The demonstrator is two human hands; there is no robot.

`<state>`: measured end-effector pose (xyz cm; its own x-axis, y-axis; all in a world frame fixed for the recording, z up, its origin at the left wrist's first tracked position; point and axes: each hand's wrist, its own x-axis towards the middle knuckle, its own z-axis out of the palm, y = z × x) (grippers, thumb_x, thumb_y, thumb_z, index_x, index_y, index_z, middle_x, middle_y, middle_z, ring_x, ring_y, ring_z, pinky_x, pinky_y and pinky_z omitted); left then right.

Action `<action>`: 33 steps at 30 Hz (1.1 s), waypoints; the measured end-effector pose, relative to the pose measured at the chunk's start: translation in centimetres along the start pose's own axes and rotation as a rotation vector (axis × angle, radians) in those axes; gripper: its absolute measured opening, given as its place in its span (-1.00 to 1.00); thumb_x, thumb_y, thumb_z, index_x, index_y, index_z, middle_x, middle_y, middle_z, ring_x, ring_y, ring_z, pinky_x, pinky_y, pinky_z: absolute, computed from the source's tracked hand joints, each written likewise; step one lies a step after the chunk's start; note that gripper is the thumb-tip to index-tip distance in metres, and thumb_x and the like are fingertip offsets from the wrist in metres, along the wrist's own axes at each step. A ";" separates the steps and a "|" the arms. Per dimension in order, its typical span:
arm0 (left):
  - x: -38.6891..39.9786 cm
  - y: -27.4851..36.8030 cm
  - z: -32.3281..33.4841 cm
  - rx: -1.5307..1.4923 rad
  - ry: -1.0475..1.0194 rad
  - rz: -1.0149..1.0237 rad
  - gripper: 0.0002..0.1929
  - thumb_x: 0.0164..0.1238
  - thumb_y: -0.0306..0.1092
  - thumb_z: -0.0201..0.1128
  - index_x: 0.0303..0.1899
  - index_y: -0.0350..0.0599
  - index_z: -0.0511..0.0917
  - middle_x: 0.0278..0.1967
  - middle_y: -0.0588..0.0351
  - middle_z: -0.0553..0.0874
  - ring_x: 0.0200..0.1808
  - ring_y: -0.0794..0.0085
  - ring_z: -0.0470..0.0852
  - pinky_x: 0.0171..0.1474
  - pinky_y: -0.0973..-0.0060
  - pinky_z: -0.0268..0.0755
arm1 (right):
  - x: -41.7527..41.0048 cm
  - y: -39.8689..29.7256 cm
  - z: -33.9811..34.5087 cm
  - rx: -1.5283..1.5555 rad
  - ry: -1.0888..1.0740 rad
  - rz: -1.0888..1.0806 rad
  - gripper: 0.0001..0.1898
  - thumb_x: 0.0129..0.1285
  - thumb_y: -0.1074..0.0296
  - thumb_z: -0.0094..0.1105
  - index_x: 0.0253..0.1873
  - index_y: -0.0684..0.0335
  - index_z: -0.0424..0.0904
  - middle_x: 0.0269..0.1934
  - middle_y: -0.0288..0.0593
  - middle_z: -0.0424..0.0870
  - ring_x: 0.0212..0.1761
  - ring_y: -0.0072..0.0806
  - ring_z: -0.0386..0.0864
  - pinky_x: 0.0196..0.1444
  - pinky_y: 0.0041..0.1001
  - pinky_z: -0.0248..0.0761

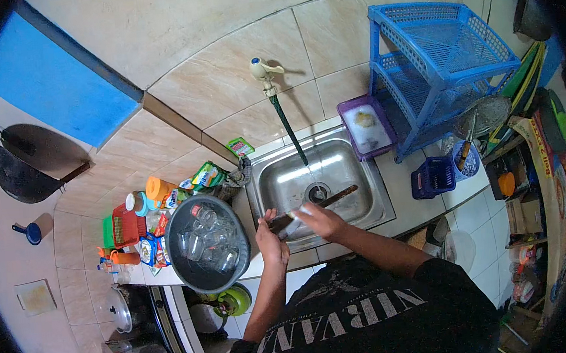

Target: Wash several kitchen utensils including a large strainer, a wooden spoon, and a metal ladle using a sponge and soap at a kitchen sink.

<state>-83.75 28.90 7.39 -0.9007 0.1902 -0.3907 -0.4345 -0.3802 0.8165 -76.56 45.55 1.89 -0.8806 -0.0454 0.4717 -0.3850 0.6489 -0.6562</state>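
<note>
Over the front edge of the stainless steel sink, my left hand holds a long, dark brown wooden utensil, its narrow end pointing right across the basin; its exact kind is unclear. My right hand, slightly blurred, is at the wider part, with something pale beneath its fingers, perhaps a sponge or foam. A thin stream of water falls from the green hose on the tap near the drain. Behind the sink's right side, a purple basin holds white suds and a yellowish thing.
A grey tub of clear glasses stands left of the sink. Detergent packets and an orange-lidded container lie beyond it. At right are a blue plastic rack, a dark blue basket and a utensil holder.
</note>
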 end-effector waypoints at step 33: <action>-0.8 5.0 -1.2 0.223 -0.146 0.191 -0.51 0.74 -0.15 -0.18 0.17 -0.51 0.47 0.11 -0.19 0.66 0.11 0.12 0.69 0.26 0.24 0.51 | -2.9 4.5 -1.1 0.041 -0.266 0.473 -0.34 0.34 0.66 -0.10 0.53 0.05 0.26 0.37 0.40 0.32 0.32 0.25 0.46 0.42 -0.11 0.33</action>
<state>-85.23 25.80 11.24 -0.9481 0.2689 -0.1698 -0.2314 -0.2171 0.9483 -75.44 49.40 -1.75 -0.9978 0.0504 -0.0422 0.0643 0.6151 -0.7858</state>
